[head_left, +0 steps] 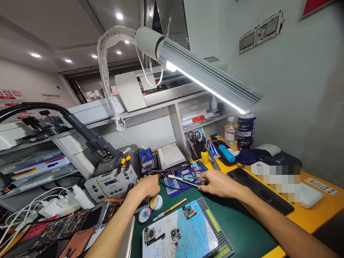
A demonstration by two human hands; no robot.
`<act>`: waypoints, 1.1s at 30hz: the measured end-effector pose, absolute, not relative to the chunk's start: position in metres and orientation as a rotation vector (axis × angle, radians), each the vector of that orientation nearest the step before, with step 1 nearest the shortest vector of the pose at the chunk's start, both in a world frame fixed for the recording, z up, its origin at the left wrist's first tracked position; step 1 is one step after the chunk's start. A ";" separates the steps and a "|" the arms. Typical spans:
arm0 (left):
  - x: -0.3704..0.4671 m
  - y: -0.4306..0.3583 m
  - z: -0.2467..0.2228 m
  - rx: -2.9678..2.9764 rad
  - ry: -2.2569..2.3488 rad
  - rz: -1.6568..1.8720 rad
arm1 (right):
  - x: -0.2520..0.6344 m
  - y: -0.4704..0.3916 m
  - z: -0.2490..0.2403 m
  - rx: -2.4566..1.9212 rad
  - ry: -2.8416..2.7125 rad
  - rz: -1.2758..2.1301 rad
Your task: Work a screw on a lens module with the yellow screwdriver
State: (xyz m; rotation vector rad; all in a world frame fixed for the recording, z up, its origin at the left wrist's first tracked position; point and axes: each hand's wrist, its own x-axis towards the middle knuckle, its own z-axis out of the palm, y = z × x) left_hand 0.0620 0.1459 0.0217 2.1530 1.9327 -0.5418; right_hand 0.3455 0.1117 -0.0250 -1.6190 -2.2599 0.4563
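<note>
The right hand (219,184) looks to have its fingers closed on one end of a thin white tool (182,180), over the blue sheet (172,194) near the desk's (313,216) back edge; I can't tell if the left hand (149,185), by the round tin (156,202), grips anything. This looks like getting a tool, so next calls for a steady lift. The tool is long and skinny.

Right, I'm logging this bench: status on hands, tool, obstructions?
Left hand near blue holder, grip hidden; right hand at white-tipped tool, grip unclear; black cable looping between.
</note>
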 end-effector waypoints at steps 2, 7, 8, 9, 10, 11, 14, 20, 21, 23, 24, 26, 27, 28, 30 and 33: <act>0.060 0.146 0.022 2.155 1.915 -0.543 | 0.345 0.111 -0.027 -1.639 -2.279 0.435; 0.046 0.148 0.025 2.222 1.848 -0.497 | 0.345 0.111 -0.029 -1.655 -2.328 0.399; 0.043 0.147 0.027 2.244 1.835 -0.482 | 0.345 0.111 -0.029 -1.653 -2.333 0.394; 0.041 0.145 0.030 2.272 1.815 -0.464 | 0.345 0.111 -0.029 -1.650 -2.335 0.388; 0.039 0.142 0.032 2.302 1.787 -0.450 | 0.345 0.111 -0.028 -1.646 -2.335 0.381; 0.038 0.137 0.035 2.332 1.753 -0.441 | 0.345 0.111 -0.028 -1.641 -2.334 0.375; 0.043 0.121 0.040 2.387 1.674 -0.475 | 0.344 0.111 -0.027 -1.627 -2.331 0.361; 0.058 0.102 0.032 2.413 1.741 -0.568 | 0.345 0.111 -0.029 -1.608 -2.319 0.368; 0.059 0.103 0.031 2.417 1.743 -0.566 | 0.345 0.111 -0.030 -1.603 -2.313 0.375; 0.059 0.105 0.028 2.427 1.745 -0.549 | 0.346 0.112 -0.030 -1.592 -2.292 0.389; 0.058 0.107 0.026 2.434 1.746 -0.534 | 0.346 0.112 -0.030 -1.587 -2.277 0.398; 0.057 0.110 0.022 2.445 1.752 -0.498 | 0.345 0.112 -0.029 -1.566 -2.239 0.423; 0.057 0.112 0.020 2.451 1.756 -0.474 | 0.345 0.112 -0.028 -1.549 -2.219 0.441; 0.057 0.113 0.018 2.456 1.758 -0.448 | 0.344 0.112 -0.027 -1.528 -2.197 0.463; 0.056 0.114 0.017 2.466 1.766 -0.382 | 0.343 0.112 -0.024 -1.477 -2.147 0.520; 0.051 0.108 0.025 2.488 1.791 -0.196 | 0.341 0.113 -0.020 -1.398 -2.058 0.638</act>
